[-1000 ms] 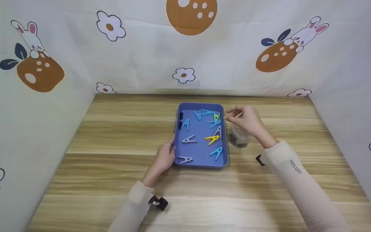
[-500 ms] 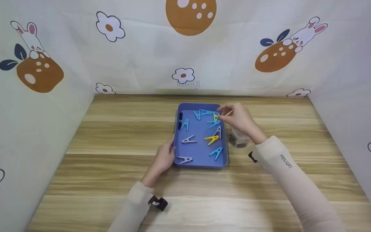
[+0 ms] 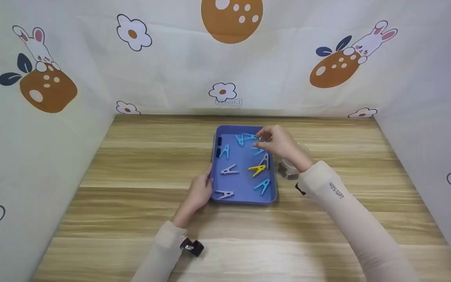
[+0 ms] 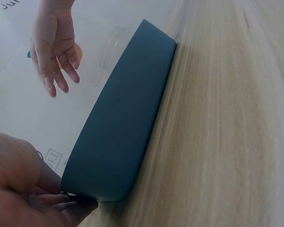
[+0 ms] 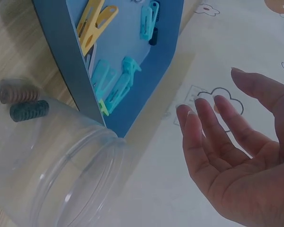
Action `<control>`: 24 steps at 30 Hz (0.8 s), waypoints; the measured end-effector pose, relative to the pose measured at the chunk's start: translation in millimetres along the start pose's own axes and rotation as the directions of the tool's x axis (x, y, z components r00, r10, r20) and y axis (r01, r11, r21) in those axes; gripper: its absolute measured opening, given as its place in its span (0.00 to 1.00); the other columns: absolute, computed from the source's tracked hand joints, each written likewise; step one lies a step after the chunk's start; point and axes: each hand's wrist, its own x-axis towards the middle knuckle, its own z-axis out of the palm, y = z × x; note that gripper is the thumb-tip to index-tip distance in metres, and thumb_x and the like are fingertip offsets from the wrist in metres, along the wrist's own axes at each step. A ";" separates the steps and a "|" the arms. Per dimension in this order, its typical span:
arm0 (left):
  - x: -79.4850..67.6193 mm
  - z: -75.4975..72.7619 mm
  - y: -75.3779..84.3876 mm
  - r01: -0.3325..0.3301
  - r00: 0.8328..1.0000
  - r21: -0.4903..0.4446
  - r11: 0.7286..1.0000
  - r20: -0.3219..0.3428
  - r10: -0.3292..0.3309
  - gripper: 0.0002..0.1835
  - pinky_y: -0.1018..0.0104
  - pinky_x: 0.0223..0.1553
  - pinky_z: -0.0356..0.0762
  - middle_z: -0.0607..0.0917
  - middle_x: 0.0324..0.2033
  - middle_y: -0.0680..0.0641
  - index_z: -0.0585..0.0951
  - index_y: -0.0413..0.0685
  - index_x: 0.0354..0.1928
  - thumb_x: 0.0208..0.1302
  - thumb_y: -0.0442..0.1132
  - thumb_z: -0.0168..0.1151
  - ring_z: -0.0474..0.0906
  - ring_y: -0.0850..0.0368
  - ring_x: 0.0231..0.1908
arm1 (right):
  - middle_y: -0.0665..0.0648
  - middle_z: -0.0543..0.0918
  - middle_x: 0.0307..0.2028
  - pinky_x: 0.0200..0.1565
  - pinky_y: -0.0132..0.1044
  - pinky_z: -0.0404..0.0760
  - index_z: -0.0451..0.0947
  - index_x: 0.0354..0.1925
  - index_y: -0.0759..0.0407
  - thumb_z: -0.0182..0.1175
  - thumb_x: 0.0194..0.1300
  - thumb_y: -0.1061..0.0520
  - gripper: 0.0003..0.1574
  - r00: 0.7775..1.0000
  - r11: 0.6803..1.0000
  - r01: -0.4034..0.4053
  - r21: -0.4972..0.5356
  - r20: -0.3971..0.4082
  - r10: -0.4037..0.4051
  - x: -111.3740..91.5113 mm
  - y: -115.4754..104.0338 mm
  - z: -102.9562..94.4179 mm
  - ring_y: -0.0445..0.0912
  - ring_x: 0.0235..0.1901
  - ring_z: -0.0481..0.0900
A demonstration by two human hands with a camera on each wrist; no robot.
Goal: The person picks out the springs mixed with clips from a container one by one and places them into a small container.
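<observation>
Blue tray [image 3: 243, 184], one, lying on the wooden table [image 3: 151, 156] in front of the person; its longer sides run away from the body.

Left hand [image 3: 200, 190], one. I see it gripping the tray at its near left side, thumb above the rim and fingers under the edge in the left wrist view.

Right hand [image 3: 278, 141], one. It hangs over the far right part of the tray, thumb and fingers parted and bent a little; I find nothing between them (the right wrist view gives me the gap plainly).

Clips, assorted, all inside the tray, scattered and apart for the most part. Blue clips [image 3: 263, 187], five that I can count: two near the far wall, one at the left, one partly covered by the right fingers, one at the near right. Lilac-grey clips [image 3: 230, 169], three: two toward the left, one by the right wall. Yellow clip [image 3: 257, 169], one, just beside that third grey one. Green clip [image 5: 103, 108], one, mostly hidden from me.

Dark pieces [image 3: 219, 141], two, small, along the tray's left wall.

Clear jar [image 5: 52, 151], one, mouth uncovered, just right of the tray, partly behind the right wrist in my head view. Inside it: dark coils [image 5: 29, 111], ribbed, number uncertain.

Sleeves [image 3: 157, 254], pale, a pair. Backdrop [image 3: 170, 78], white, printed with flowers, rabbits and orange fruit.
</observation>
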 end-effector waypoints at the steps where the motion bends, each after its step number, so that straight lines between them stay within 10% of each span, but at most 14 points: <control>1: -0.2 0.0 -0.1 0.001 1.000 -0.002 1.000 0.000 -0.001 0.27 0.38 0.76 0.64 0.70 0.69 0.20 0.65 0.18 0.72 0.71 0.19 0.47 0.68 0.26 0.71 | 0.67 0.88 0.47 0.46 0.45 0.87 0.85 0.54 0.69 0.69 0.70 0.58 0.19 1.000 1.000 0.008 -0.010 0.003 -0.008 0.8 -0.1 1.3 0.57 0.46 0.84; 24: -0.3 0.0 -1.0 -0.004 1.000 -0.025 1.000 0.000 0.004 0.28 0.38 0.77 0.63 0.69 0.69 0.20 0.64 0.17 0.72 0.71 0.19 0.46 0.67 0.26 0.71 | 0.68 0.88 0.50 0.52 0.50 0.89 0.85 0.54 0.70 0.70 0.69 0.57 0.21 0.996 0.994 0.048 -0.098 0.077 -0.041 28.1 -19.9 33.6 0.59 0.51 0.86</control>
